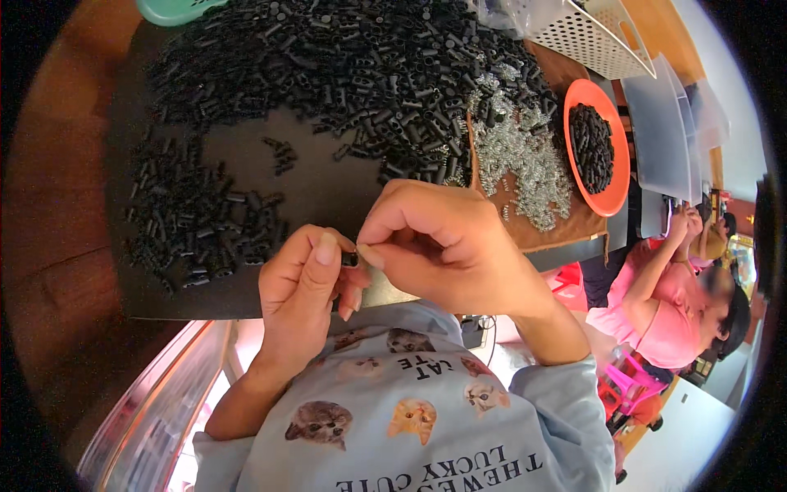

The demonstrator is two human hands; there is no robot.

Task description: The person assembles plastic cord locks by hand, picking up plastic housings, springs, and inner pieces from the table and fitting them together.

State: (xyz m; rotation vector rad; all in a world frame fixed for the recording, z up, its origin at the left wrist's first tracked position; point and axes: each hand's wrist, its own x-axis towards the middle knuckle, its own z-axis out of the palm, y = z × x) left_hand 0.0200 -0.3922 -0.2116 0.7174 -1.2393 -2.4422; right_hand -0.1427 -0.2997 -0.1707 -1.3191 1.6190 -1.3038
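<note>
Both hands meet at the near edge of the dark mat (328,193), just above the person's light shirt with cat prints. The left hand (303,287) pinches a small black tube (350,259) between thumb and forefinger, its other fingers curled in. The right hand (443,246) comes in from the right with its thumb and forefinger pressed together at the end of that tube; whether they hold something tiny there is too small to tell. The two hands touch at the fingertips.

On the mat, to the far left of the hands, lies a loose group of black tubes (197,221). Farther away a much larger heap of black tubes (361,74) spreads across the far side. To its right a pile of small silver springs (525,156) sits on a brown cloth (566,234), touching the heap's edge. Just right of the springs stands an orange dish (619,176) filled with more black tubes. A white perforated basket (590,37) stands at the far right, and a green dish (172,10) shows at the far left edge. Another person in a pink top (672,328) sits well to the right.
</note>
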